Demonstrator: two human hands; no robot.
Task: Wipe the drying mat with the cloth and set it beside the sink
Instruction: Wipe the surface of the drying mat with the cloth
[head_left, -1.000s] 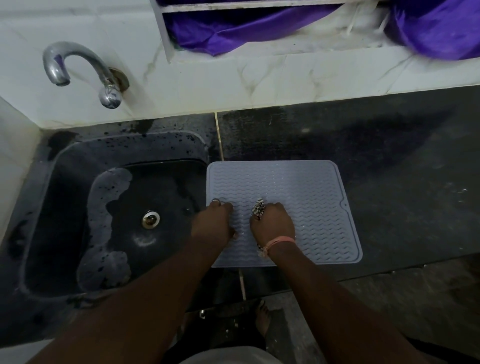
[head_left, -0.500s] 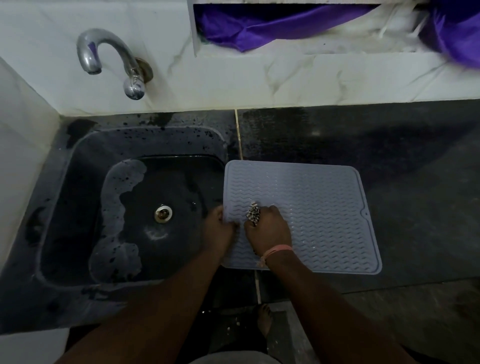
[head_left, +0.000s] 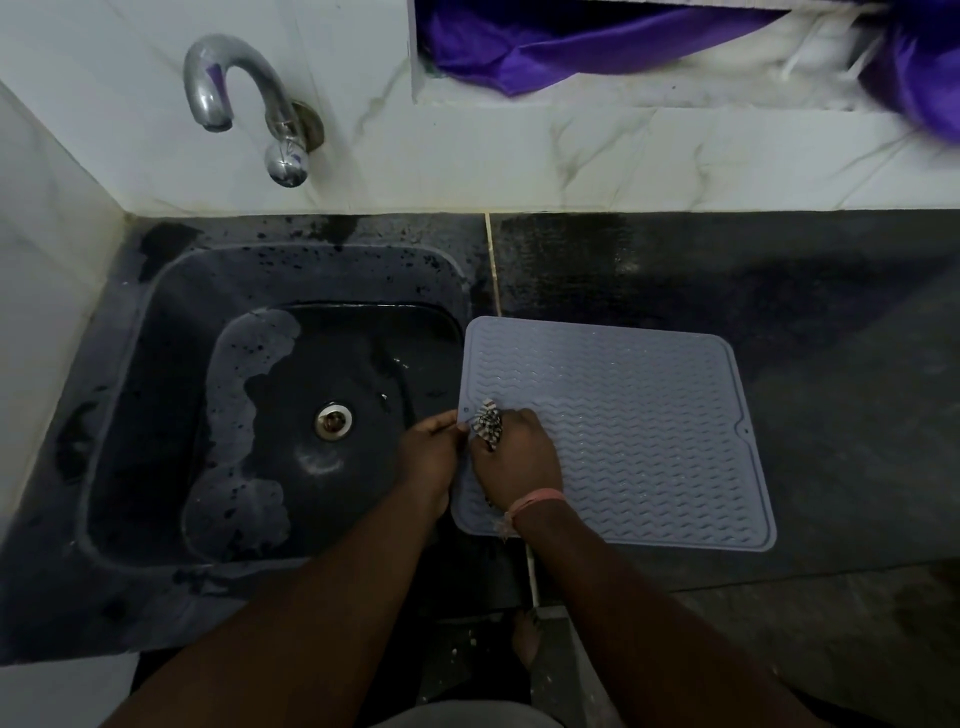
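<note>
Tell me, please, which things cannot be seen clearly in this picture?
- Cloth: mostly hidden inside the right hand, head view.
- Drying mat: near-left part covered by both hands.
- Left hand fingertips: too dark to judge its hold.
- Purple fabric: cut off by the top edge.

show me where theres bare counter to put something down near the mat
Bare counter lies right of the drying mat and behind it up to the wall. It is crowded at the mat's left edge by the sink, where both hands and the cloth meet.
</note>
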